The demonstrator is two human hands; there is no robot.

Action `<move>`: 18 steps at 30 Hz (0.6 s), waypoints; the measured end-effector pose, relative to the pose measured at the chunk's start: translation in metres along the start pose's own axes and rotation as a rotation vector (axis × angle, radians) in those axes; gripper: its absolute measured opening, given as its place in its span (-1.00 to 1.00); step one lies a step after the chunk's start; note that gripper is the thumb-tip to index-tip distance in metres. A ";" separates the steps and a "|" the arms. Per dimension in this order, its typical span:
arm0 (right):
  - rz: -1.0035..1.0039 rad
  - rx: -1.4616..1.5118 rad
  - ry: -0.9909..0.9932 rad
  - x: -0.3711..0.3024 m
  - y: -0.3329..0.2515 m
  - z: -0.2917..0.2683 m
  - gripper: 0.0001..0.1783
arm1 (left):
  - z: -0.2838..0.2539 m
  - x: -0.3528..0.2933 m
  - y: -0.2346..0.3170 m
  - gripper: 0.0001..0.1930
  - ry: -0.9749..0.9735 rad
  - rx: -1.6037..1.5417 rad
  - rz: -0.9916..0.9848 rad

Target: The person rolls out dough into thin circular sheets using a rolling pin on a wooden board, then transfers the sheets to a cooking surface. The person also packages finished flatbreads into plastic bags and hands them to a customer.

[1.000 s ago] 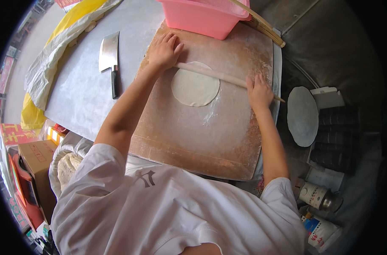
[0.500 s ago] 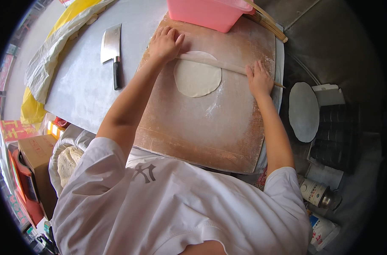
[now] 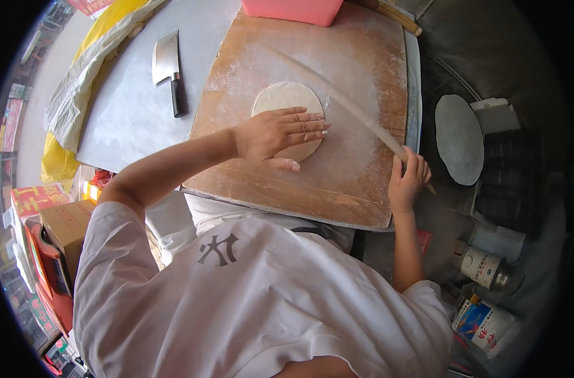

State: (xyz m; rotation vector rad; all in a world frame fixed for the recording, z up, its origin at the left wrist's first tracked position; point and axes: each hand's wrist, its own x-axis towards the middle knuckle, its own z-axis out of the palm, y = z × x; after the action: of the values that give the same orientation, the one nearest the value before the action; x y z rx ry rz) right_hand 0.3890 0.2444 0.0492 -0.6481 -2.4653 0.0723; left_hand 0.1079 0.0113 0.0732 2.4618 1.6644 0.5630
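A round, flat sheet of dough (image 3: 285, 96) lies on a floured wooden board (image 3: 249, 189). Over its lower right half rests my left hand (image 3: 277, 135), palm down, with flour on the fingertips and the thumb spread apart. My right hand (image 3: 410, 179), at the board's right edge, is wrapped round the near end of a long wooden rolling pin (image 3: 343, 101). The pin slants away to the far left, passing to the right of the dough without covering it. Whether its far end touches the board I cannot tell.
On the grey table left of the board lies a cleaver (image 3: 167, 66) with a black handle. A pink plastic tub (image 3: 293, 9) stands at the far edge, beside a bundle of sticks (image 3: 397, 16). Right of the board is a round grey lid-like disc (image 3: 458, 140); a cardboard box (image 3: 69, 230) stands at left.
My left hand has let go of the rolling pin and come down onto the dough. With the right hand, the pin has swung off the dough to a steeper slant.
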 end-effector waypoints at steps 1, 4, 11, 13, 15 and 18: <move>0.041 -0.001 0.018 0.007 -0.003 0.000 -0.68 | 0.006 0.005 -0.023 -0.18 0.001 0.060 -0.071; 0.150 0.002 0.042 0.019 -0.008 0.002 -0.69 | 0.040 0.017 -0.059 -0.08 0.060 0.204 -0.436; 0.123 -0.029 -0.133 -0.003 -0.053 0.010 -0.61 | 0.069 -0.024 0.045 -0.09 0.309 0.299 -1.214; 0.062 -0.002 -0.255 -0.023 -0.082 -0.006 -0.58 | 0.043 -0.065 0.061 -0.12 0.400 0.341 -1.138; -0.014 0.033 -0.286 -0.037 -0.087 -0.003 -0.54 | 0.033 -0.102 0.066 -0.19 0.258 0.306 -1.112; -0.085 -0.032 -0.271 -0.008 -0.052 0.031 -0.42 | 0.027 -0.089 0.000 -0.38 0.260 0.317 -0.987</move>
State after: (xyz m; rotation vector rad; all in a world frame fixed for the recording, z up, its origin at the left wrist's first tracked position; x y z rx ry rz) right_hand 0.3552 0.1977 0.0296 -0.5786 -2.7570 0.0937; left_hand 0.0889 -0.0670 0.0273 1.3875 2.8959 0.4881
